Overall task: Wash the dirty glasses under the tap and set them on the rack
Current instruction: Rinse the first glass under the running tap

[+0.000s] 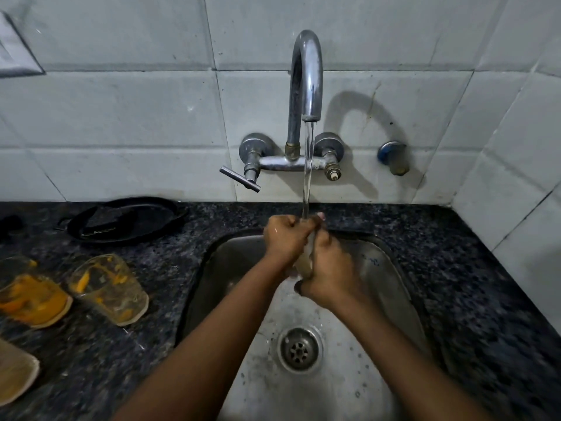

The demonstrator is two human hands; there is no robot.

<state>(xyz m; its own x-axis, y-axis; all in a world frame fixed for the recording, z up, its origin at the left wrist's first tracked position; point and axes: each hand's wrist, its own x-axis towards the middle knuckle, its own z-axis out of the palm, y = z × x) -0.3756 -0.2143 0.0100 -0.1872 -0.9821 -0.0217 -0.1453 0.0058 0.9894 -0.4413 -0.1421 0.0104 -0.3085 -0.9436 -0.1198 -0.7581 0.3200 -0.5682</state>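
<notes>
A clear glass (306,259) is held over the steel sink (373,268), under the stream running from the tap (306,77). My left hand (283,238) grips its upper end where the water lands. My right hand (326,273) is wrapped round its lower part, and most of the glass is hidden between the two. On the counter to the left stand two dirty glasses smeared with orange residue, one nearer the sink (110,288) and one at the frame's edge (28,294). Another glass (13,369) shows partly at the lower left.
A black pan (127,220) lies on the dark granite counter (455,284) behind the dirty glasses. The tap lever (239,179) sticks out to the left. A capped wall outlet (393,156) sits right of the tap. The drain (299,349) is below my arms. No rack is in view.
</notes>
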